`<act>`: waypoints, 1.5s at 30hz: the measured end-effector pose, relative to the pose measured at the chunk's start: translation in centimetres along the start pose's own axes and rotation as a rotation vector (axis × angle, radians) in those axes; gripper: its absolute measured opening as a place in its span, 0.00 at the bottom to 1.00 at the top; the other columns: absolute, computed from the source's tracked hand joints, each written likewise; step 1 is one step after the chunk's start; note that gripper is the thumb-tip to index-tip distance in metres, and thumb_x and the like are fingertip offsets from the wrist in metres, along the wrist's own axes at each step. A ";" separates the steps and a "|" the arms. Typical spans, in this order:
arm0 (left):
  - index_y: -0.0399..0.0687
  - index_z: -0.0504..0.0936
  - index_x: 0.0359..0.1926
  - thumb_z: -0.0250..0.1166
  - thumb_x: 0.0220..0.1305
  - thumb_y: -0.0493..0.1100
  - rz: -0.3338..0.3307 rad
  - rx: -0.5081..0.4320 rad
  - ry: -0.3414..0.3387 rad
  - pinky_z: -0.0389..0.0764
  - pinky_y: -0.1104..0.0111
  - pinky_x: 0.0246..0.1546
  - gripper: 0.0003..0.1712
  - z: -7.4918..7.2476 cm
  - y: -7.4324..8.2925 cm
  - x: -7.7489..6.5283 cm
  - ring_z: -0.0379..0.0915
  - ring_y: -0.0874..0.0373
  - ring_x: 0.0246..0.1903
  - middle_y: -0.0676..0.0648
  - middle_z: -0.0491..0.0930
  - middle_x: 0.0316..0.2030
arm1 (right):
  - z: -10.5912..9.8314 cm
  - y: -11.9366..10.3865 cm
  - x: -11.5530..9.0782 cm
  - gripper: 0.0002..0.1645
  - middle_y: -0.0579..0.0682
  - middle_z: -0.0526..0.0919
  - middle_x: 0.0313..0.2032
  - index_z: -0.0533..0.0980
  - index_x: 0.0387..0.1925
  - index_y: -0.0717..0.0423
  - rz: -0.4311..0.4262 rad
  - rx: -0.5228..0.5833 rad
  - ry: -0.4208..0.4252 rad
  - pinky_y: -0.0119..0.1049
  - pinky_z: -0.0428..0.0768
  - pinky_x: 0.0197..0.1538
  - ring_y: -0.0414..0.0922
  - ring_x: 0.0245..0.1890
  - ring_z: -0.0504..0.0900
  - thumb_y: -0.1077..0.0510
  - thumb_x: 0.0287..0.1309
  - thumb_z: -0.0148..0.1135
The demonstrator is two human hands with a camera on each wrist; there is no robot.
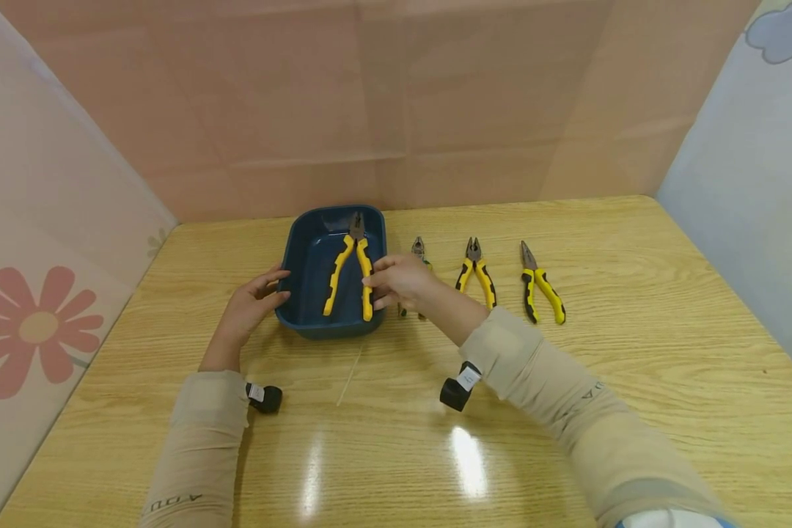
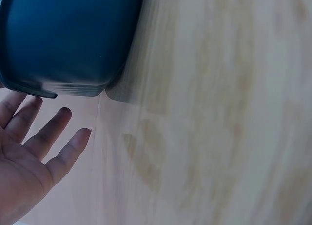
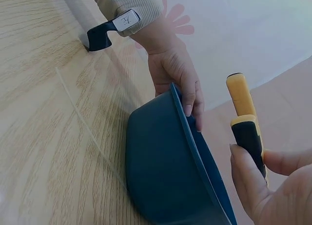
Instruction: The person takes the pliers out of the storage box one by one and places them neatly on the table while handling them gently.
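A dark blue plastic basin (image 1: pixel 326 331) stands near the table's back edge. At its left side is my left hand (image 1: pixel 254 297), with thumb and fingertips at the rim and the other fingers spread below it in the left wrist view. My right hand (image 1: pixel 399 282) grips a pair of combination pliers (image 1: pixel 334 282) by one handle, with thumb and fingers round the grip. These pliers have yellow and black handles, spread apart, and overlap the basin's inside in the head view. In the right wrist view the handle ends (image 3: pixel 241 95) show above the rim.
Partly behind my right hand lie pliers with green on the handles (image 1: pixel 419 247). Further right are yellow-and-black combination pliers (image 1: pixel 473 253) and needle-nose pliers (image 1: pixel 543 290). A thin pale strip (image 1: pixel 349 376) lies in front of the basin. Covered walls border the wooden table (image 1: pixel 666 330).
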State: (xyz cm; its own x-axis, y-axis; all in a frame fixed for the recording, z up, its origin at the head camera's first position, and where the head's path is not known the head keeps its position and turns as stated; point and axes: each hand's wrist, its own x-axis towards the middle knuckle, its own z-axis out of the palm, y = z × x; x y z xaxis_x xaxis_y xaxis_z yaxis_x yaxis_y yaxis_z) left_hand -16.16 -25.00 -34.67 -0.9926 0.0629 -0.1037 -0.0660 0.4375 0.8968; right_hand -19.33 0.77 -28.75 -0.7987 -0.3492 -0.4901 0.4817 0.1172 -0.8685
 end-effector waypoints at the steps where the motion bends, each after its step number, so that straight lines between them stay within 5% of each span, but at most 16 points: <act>1: 0.43 0.62 0.60 0.56 0.59 0.44 0.003 -0.002 -0.002 0.61 0.54 0.52 0.29 0.0 0.0 0.0 0.48 0.45 0.60 0.49 0.50 0.64 | -0.1 0.0 -0.2 0.32 0.59 0.70 0.48 0.57 0.59 0.64 -0.005 -0.007 -0.001 0.34 0.78 0.29 0.46 0.31 0.77 0.68 0.53 0.54; 6: 0.42 0.61 0.60 0.56 0.59 0.44 0.010 -0.010 -0.013 0.60 0.53 0.52 0.29 0.1 0.2 0.0 0.47 0.45 0.60 0.47 0.48 0.64 | -0.9 -0.1 -0.9 0.34 0.59 0.67 0.53 0.54 0.61 0.63 -0.010 -0.014 -0.014 0.33 0.78 0.27 0.49 0.40 0.75 0.68 0.54 0.54; 13: 0.41 0.62 0.60 0.56 0.59 0.44 0.021 -0.015 -0.016 0.60 0.53 0.52 0.29 0.2 0.3 0.1 0.47 0.45 0.60 0.47 0.49 0.64 | -2.2 0.0 -1.8 0.32 0.59 0.67 0.51 0.56 0.60 0.63 -0.032 -0.017 -0.009 0.31 0.77 0.25 0.44 0.30 0.74 0.67 0.54 0.53; 45: 0.44 0.62 0.61 0.56 0.59 0.47 -0.003 -0.010 -0.019 0.61 0.54 0.52 0.30 0.2 -0.2 0.4 0.46 0.47 0.60 0.51 0.48 0.64 | -8.1 2.4 -3.5 0.33 0.63 0.63 0.51 0.52 0.61 0.68 -0.080 -0.016 0.027 0.32 0.77 0.32 0.39 0.25 0.72 0.67 0.55 0.51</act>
State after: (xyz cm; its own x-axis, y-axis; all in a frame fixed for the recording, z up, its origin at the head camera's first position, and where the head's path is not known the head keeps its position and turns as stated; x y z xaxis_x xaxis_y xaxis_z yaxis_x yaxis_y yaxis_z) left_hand -16.56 -24.88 -35.00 -0.9903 0.0789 -0.1146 -0.0700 0.4291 0.9005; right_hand -18.29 9.84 -29.72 -0.8438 -0.3330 -0.4210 0.4104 0.1053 -0.9058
